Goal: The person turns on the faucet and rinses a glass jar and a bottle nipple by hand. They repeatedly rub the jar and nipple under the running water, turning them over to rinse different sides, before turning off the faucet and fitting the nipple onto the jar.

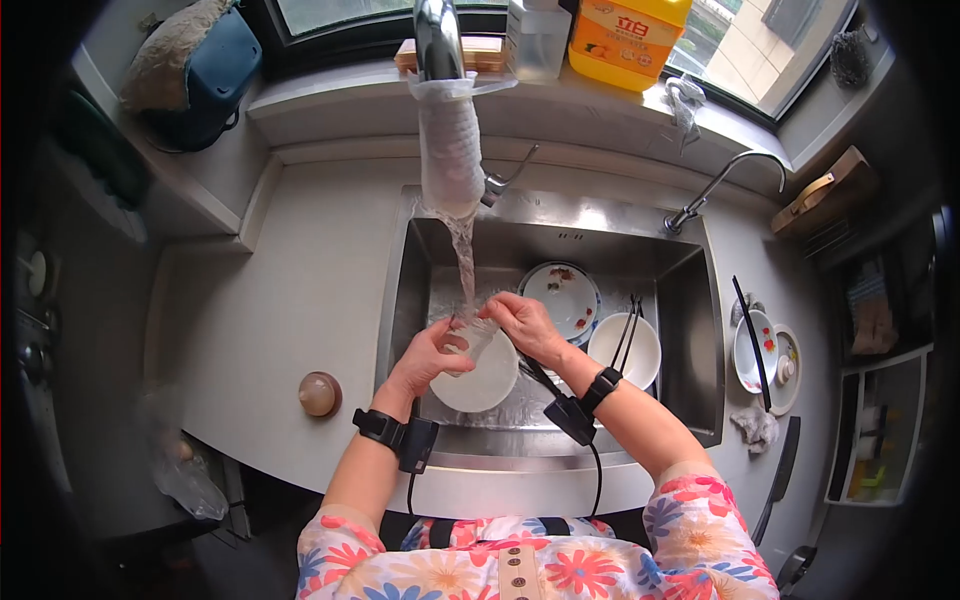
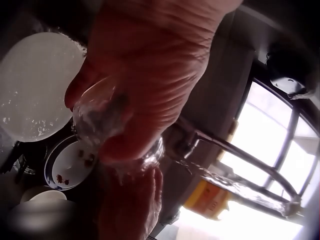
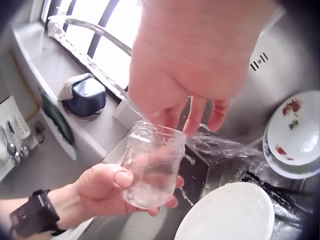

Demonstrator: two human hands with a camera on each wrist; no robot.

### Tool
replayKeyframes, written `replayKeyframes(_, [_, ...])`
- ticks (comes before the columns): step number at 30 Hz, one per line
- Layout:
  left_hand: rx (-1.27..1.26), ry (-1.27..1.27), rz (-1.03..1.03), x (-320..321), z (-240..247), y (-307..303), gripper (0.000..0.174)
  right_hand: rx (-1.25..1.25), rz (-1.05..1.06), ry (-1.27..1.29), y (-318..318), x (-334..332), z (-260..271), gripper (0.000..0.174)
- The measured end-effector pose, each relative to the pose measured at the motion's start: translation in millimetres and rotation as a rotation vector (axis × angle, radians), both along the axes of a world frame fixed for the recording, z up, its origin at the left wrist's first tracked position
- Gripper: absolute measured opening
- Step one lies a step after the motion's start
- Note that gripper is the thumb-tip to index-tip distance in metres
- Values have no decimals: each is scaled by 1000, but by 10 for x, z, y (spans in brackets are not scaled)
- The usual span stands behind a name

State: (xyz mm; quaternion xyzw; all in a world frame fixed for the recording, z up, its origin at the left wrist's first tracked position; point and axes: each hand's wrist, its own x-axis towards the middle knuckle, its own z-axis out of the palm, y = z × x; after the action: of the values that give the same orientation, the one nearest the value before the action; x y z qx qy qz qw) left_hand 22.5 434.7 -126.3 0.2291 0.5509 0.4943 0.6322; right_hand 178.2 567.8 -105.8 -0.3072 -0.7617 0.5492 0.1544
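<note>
A clear glass jar [image 1: 482, 343] is held over the sink under running water, tilted in the head view. My left hand [image 1: 428, 358] grips it round the side; thumb and fingers [image 3: 171, 201] wrap its lower part in the right wrist view. At the jar's mouth, my right hand [image 1: 530, 326] has fingers bent over the rim, while its outer fingers [image 3: 218, 115] hang loose. Water [image 1: 465, 265] falls from the covered faucet [image 1: 449, 150] onto the jar and splashes past the right hand. Below the jar lies a white dish [image 1: 472, 388].
In the sink [image 1: 690, 330] lie a flower-patterned plate [image 1: 560, 295] and a white bowl [image 1: 640, 350] with chopsticks [image 1: 628, 335]. A brown round object [image 1: 320, 394] stands on the left counter. More dishes [image 1: 752, 350] and a knife [image 1: 781, 470] are at right.
</note>
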Motion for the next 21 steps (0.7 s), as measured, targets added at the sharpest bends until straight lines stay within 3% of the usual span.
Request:
replayKeyframes(3, [89, 94, -25, -75, 29, 44, 79, 224, 210, -80, 102, 49, 44, 23])
replayKeyframes(5, [116, 100, -19, -118, 31, 49, 83, 529, 537, -300, 80, 85, 207, 42])
replayKeyframes(6, [96, 169, -86, -154, 15, 60, 85, 540, 549, -300, 91, 65, 210, 42])
replayKeyframes(8, [84, 233, -131, -174, -31, 79, 86, 593, 781, -526, 122, 13, 162, 50])
replayKeyframes(10, [99, 311, -232, -122, 72, 117, 86, 220, 864, -364, 111, -71, -55, 50])
replayKeyframes(12, [97, 342, -186, -95, 99, 114, 84, 109, 895, -280, 85, -105, -90, 46])
replayKeyframes(13, [161, 625, -226, -97, 77, 127, 83, 119, 911, -286, 90, -135, -15, 46])
replayKeyframes(14, [216, 908, -269, -96, 45, 121, 83, -325, 796, -351, 59, -133, 67, 43])
replayKeyframes(15, [304, 978, -237, -99, -3, 96, 80, -763, 646, -407, 27, -149, 166, 41])
replayKeyframes(19, [320, 1157, -99, -51, -65, 88, 82, -1024, 495, -158, 58, -165, -4, 39])
replayKeyframes(21, [252, 1109, -95, -33, -30, 88, 77, -928, 488, -167, 62, -148, 41, 36])
